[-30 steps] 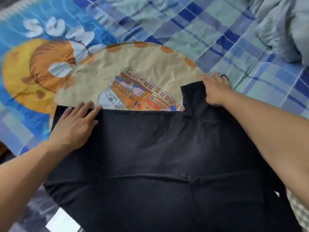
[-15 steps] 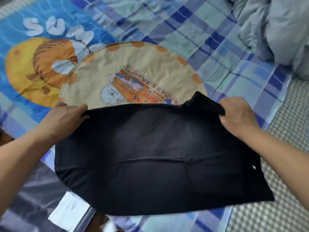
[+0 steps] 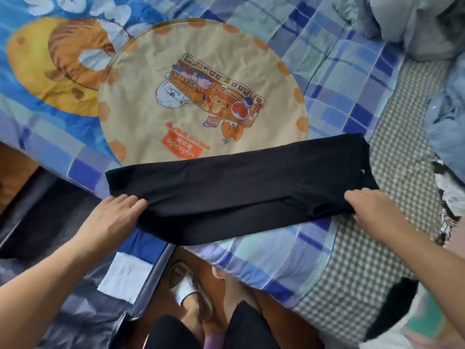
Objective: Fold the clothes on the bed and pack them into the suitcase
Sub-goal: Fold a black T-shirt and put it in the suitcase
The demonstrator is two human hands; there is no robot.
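While the bed (image 3: pixel 334 76) is spreading across most of the view under its plaid sheet, the suitcase (image 3: pixel 57 285) is sitting open on the floor at the lower left, just beside the bed's near edge; one white item (image 3: pixel 125 279) is lying in it, and whether anything more is packed I cannot tell. Going by size, the round tan cloth (image 3: pixel 201 96) with its cartoon print is lying flat mid-bed, and the black garment (image 3: pixel 241 182) is lying just in front of it as a long doubled band, its near edge overhanging the bed's edge a little. Both hands are working its near edge: the left hand (image 3: pixel 110 217) is gripping the left end, fingers curled over the cloth; the right hand (image 3: pixel 370 210) is gripping the right end the same way, thumb tucked underneath. Judging from this, the fold is partway done; the band is looking too long to pack, so it is probably needing folding across its length and then carrying down to the suitcase. Plenty is left: a rumpled pile (image 3: pixel 427 26) is waiting at the far right, more clothes (image 3: pixel 448 122) are heaped along the right edge; the person's slippered foot (image 3: pixel 193 293) is standing between bed and suitcase, right where the garment would be passing.
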